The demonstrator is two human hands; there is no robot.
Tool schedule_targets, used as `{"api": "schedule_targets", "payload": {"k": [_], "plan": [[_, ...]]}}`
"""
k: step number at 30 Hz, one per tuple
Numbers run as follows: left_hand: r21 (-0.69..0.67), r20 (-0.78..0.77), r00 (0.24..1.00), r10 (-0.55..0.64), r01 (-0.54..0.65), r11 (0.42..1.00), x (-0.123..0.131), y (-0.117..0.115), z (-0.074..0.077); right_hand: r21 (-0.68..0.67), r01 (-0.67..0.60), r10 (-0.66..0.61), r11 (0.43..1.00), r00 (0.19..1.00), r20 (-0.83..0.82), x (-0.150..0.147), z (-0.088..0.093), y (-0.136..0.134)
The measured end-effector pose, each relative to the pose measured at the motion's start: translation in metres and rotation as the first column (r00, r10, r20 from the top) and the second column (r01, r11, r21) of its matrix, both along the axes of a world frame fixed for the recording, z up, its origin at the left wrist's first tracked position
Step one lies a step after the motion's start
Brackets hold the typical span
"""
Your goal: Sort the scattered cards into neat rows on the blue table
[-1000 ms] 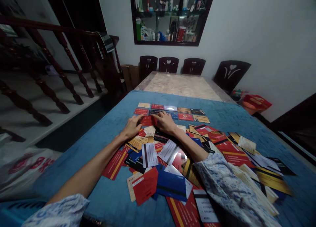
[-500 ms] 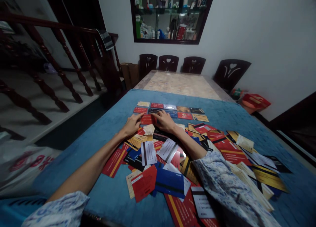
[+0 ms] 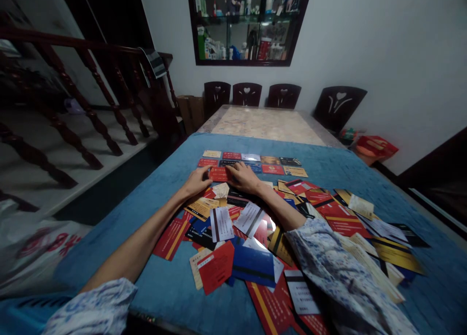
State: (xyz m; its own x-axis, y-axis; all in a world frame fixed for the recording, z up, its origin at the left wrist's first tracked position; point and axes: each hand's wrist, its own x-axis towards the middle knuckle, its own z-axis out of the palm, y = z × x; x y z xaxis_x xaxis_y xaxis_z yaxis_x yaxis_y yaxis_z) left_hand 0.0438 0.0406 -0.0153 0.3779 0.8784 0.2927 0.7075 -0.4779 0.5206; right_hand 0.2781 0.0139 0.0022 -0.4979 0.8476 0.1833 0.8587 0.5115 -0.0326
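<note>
A red card (image 3: 219, 174) lies flat just in front of the two laid-out rows, with a hand at either end. My left hand (image 3: 197, 183) has its thumb and forefinger closed on the card's left edge. On the opposite edge are the bent fingers of my right hand (image 3: 243, 177), whose tips partly hide the card's right end. Right behind it is a dark blue card (image 3: 226, 163), partly covered by my right fingers. Another red card (image 3: 207, 163) sits at the left end of that row. A cream card (image 3: 221, 190) from the loose pile is close below my hands.
Loose cards, among them a blue card (image 3: 254, 266) and a grey-white card (image 3: 221, 224), overlap across the front and right of the blue cloth (image 3: 160, 296). Behind it is the bare stone tabletop (image 3: 260, 121). Chairs (image 3: 247, 94) stand along the wall, and a wooden railing (image 3: 105, 106) runs at left.
My left fingers have drawn back slightly to the left edge of the red card, so more of it shows. The view has shifted a little. My right hand stays at its end.
</note>
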Motion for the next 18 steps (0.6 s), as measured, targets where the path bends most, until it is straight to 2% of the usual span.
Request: {"api": "schedule_targets", "payload": {"k": [10,18], "plan": [[-0.055,-0.028,0.999,-0.024,0.023,0.998,0.005,-0.006,0.012,-0.05,0.001,-0.004,0.999,0.998,-0.055,0.001,-0.001,0.006],[-0.119,0.065,0.995,-0.074,0.081,0.99,0.005,-0.003,0.01,-0.018,0.011,-0.014,1.0,0.99,-0.14,0.001,-0.008,0.005]]}}
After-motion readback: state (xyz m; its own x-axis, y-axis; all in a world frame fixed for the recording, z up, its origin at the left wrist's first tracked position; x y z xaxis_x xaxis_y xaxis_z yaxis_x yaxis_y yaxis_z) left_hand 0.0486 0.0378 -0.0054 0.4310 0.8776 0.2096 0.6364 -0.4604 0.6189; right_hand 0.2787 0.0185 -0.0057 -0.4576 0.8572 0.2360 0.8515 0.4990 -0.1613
